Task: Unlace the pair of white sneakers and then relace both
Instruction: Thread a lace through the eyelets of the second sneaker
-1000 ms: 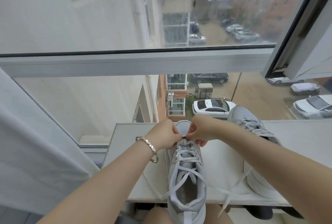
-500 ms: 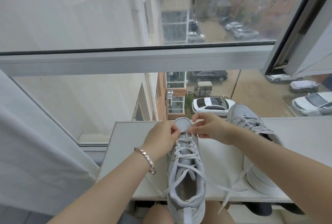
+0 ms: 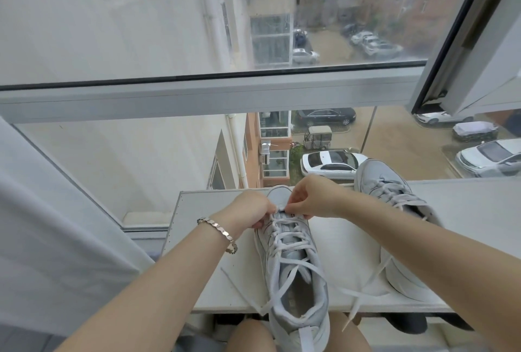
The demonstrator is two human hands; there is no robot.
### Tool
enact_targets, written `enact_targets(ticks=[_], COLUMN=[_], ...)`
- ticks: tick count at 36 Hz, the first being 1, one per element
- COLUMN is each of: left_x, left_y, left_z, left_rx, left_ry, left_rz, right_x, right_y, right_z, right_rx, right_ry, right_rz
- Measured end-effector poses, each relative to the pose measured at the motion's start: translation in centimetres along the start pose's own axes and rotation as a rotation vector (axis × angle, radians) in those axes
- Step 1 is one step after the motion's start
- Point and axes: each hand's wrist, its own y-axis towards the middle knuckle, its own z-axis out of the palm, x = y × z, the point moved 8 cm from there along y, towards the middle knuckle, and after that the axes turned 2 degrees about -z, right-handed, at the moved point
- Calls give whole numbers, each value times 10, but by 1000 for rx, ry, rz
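A white sneaker [image 3: 293, 264] lies in front of me on the white sill board [image 3: 203, 239], toe pointing at the window, heel hanging over the near edge. Its white lace [image 3: 284, 239] still crosses the eyelets, with loose ends trailing off both sides. My left hand [image 3: 248, 210] and my right hand [image 3: 313, 196] meet at the lowest eyelets near the toe, each pinching the lace there. The second white sneaker [image 3: 392, 191] lies to the right, laced, partly hidden behind my right forearm.
The window glass [image 3: 169, 154] stands directly behind the sill board, with a grey frame bar [image 3: 197, 98] above. A white curtain [image 3: 42, 224] hangs at the left. My knees show under the board's near edge. An open window sash [image 3: 479, 55] sits at the upper right.
My right hand moved up and right, then came back down to the toe end of the lacing. The left hand stayed at the lowest eyelets. The camera view tipped slightly.
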Motion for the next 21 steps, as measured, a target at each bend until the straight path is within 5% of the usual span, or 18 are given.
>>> enact_targets(ticks=[5,14,21], left_x=[0,-19,-30], left_y=[1,-14,-22], left_z=[-3,-13,-10], left_rx=[-31,-234,-311], left_ry=[7,310,522], left_rz=[52,462,544], right_x=[-4,-5,1], right_y=[1,3,-1], right_z=[5,12,-3], right_rx=[72,94,-95], right_ry=[105,40,-57], right_rz=[110,219,64])
